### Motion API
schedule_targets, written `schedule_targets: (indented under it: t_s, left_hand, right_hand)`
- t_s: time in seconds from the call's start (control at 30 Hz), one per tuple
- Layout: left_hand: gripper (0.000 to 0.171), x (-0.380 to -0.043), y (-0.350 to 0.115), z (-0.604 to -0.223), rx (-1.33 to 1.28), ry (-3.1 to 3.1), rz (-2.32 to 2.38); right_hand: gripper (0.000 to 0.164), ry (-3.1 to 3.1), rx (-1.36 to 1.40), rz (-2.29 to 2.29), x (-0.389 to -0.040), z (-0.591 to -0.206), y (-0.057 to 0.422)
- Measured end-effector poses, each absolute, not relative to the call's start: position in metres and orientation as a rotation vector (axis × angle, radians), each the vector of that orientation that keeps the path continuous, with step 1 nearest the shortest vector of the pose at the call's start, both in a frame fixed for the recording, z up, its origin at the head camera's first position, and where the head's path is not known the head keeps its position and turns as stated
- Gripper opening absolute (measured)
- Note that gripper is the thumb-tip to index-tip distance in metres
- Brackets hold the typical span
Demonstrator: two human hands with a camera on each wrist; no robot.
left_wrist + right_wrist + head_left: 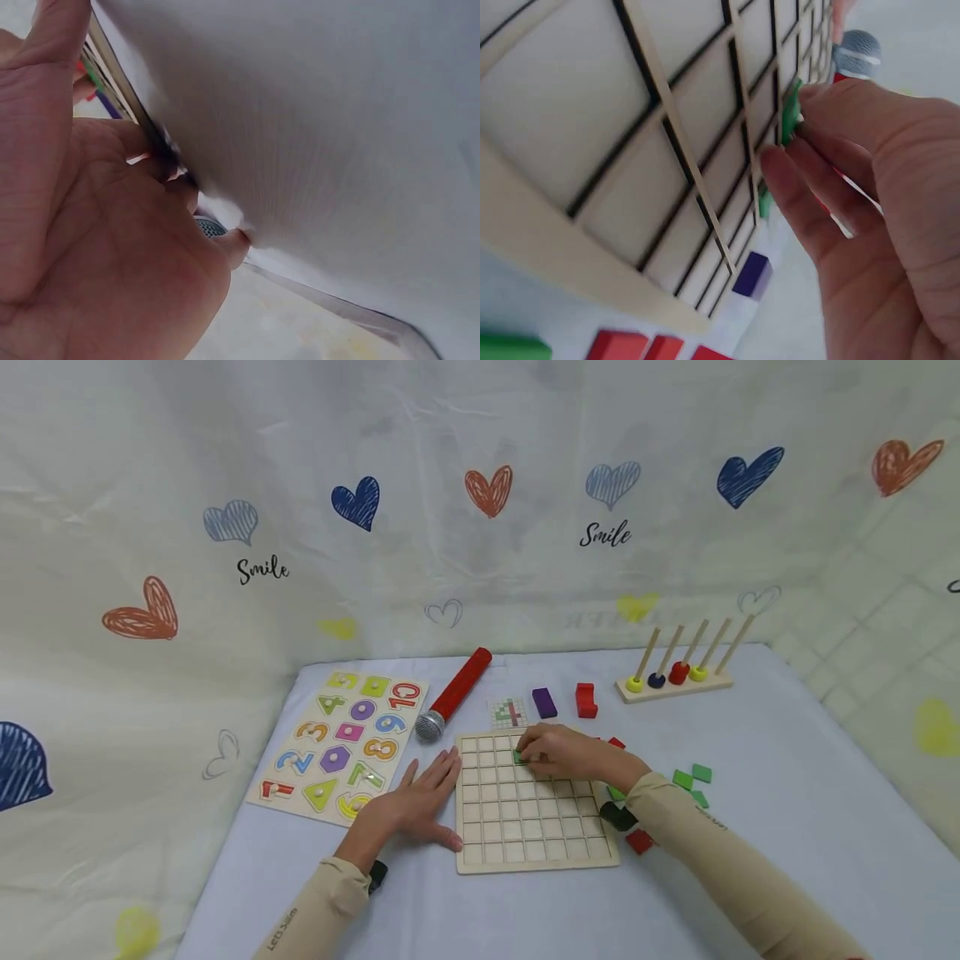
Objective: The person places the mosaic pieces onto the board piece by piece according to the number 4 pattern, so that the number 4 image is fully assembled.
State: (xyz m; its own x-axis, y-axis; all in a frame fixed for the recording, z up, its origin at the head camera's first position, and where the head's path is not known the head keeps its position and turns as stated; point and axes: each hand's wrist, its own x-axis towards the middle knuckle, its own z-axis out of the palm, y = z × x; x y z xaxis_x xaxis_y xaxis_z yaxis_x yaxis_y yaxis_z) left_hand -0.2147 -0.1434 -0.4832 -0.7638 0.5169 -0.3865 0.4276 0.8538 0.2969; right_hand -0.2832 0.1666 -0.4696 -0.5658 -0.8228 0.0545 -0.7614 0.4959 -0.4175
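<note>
A wooden grid board [537, 867] lies on the white-covered table. At its upper part my right hand [558, 752] pinches a small green tile [790, 114] between thumb and fingers, tilted against the grid. Another green piece [765, 202] shows further along the board in the right wrist view. My left hand [420, 802] rests beside the board's left edge, fingers spread and touching its side. In the left wrist view the palm [120, 255] fills the left half. Just beyond the board sits a small card [507, 712] printed with a green and red grid pattern.
Loose green tiles [682, 779] and red tiles [640, 841] lie right of the board, partly under the right arm. Behind stand a purple block [544, 702], red blocks [586, 701] and a peg stacker [675, 687]. Leftward are a microphone [457, 689] and a number puzzle [311, 810].
</note>
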Motion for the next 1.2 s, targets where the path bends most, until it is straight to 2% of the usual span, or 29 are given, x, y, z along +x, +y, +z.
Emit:
schedule_targets:
  t_s: [0.17, 0.6, 0.9, 1.2]
  left_hand:
    - [0.129, -0.215, -0.144, -0.485, 0.704, 2.575, 0.283]
    - [0.128, -0.219, -0.148, -0.493, 0.703, 2.571, 0.304]
    - [0.128, -0.219, -0.148, -0.487, 0.739, 2.572, 0.262]
    - [0.129, -0.221, -0.146, -0.483, 0.803, 2.649, 0.205]
  right_hand:
    - [0.029, 2.543, -1.268, -0.572, -0.275, -0.457, 0.180]
    - [0.036, 2.582, -1.127, -0.556, -0.251, -0.449, 0.220]
    - [0.021, 2.638, -1.094, -0.584, -0.234, -0.452, 0.255]
    - [0.024, 2.693, -1.013, -0.525, -0.230, -0.459, 0.266]
